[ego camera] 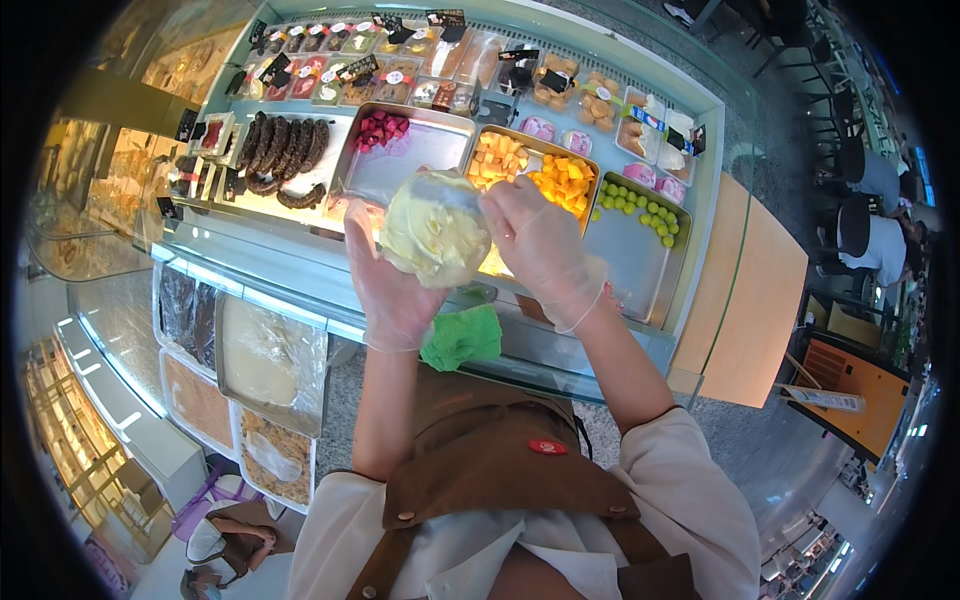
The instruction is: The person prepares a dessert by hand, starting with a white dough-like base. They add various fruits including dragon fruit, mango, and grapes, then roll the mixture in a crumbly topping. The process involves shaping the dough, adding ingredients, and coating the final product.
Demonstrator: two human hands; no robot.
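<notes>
A round, pale yellow creamy mass (435, 232) is held up in front of my body, above the edge of a lit display counter. My left hand (394, 281), in a clear thin glove, supports it from the left and below. My right hand (536, 232), gloved the same way, has its fingers curled at the upper right side of the mass; whether a tool is in them is hidden. Behind it are metal trays: one with red fruit cubes (382, 130), one with orange and yellow fruit cubes (566, 180), and one with green grapes (649, 210).
A green cloth (463, 337) lies at the counter's near edge. Dark ring-shaped pastries (285, 150) and packaged desserts (360, 75) fill the display. Covered trays (274, 356) stand at lower left. A wooden board (750, 292) adjoins the counter's right end. A person (232, 540) is at lower left.
</notes>
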